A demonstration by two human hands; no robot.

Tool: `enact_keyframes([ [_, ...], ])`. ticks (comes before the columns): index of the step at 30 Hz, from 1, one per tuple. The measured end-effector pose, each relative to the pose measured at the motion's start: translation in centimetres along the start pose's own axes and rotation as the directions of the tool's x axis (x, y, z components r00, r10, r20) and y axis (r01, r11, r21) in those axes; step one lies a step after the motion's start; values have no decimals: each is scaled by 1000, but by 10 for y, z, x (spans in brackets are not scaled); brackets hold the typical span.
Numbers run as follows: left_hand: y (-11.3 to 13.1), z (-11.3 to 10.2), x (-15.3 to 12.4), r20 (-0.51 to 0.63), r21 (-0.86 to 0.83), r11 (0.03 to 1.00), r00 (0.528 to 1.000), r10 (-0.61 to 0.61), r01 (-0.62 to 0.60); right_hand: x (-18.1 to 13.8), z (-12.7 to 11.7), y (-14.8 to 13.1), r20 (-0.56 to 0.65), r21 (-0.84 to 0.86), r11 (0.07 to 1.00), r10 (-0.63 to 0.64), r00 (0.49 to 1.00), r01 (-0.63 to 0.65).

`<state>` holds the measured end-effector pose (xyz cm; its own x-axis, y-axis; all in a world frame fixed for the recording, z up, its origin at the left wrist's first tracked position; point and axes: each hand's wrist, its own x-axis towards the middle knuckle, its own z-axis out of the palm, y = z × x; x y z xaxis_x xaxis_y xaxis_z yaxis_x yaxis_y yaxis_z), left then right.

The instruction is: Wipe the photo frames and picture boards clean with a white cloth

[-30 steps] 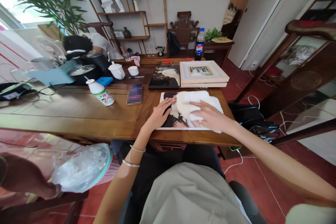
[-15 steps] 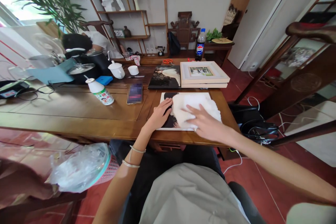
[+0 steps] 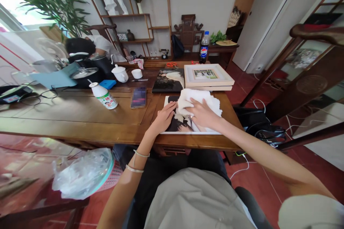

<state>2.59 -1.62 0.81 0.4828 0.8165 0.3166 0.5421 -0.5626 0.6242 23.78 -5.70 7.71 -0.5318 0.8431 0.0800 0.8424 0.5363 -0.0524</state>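
Note:
A photo print panel (image 3: 180,126) with white edges lies flat near the table's front edge. My left hand (image 3: 165,117) rests on its left side, fingers stretched out and holding nothing. My right hand (image 3: 202,113) presses a bunched white cloth (image 3: 212,104) onto the panel's upper right part, its fingers gripping the folds. Dark areas and a pale figure of the picture show between my hands; the cloth hides much of the rest. Just behind the panel lie a dark photo board (image 3: 168,80) and stacked white picture frames (image 3: 209,75).
A phone (image 3: 138,97) and a white drink bottle (image 3: 103,96) stand left on the wooden table (image 3: 64,114). Farther back are a teapot (image 3: 119,73), a cup (image 3: 137,73), orange scissors (image 3: 171,64) and a cola bottle (image 3: 204,47). Another person (image 3: 80,47) leans at the back left.
My right hand and the cloth have moved up and slightly left over the panel, uncovering more of the picture's lower part. My left hand has stayed in place.

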Motion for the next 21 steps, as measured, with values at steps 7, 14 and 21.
enact_keyframes([
  [7,-1,1,0,-27,-20,1000,1000,-4,4,7,4,-10,5,-58,998,33,999,-32],
  [14,-1,1,2,-52,-31,1000,999,2,-3,-64,1,-67,128,74,994,-94,987,85],
  [21,1,1,1,-36,-6,1000,999,-9,8,-46,-4,-36,40,67,998,-5,999,3],
])
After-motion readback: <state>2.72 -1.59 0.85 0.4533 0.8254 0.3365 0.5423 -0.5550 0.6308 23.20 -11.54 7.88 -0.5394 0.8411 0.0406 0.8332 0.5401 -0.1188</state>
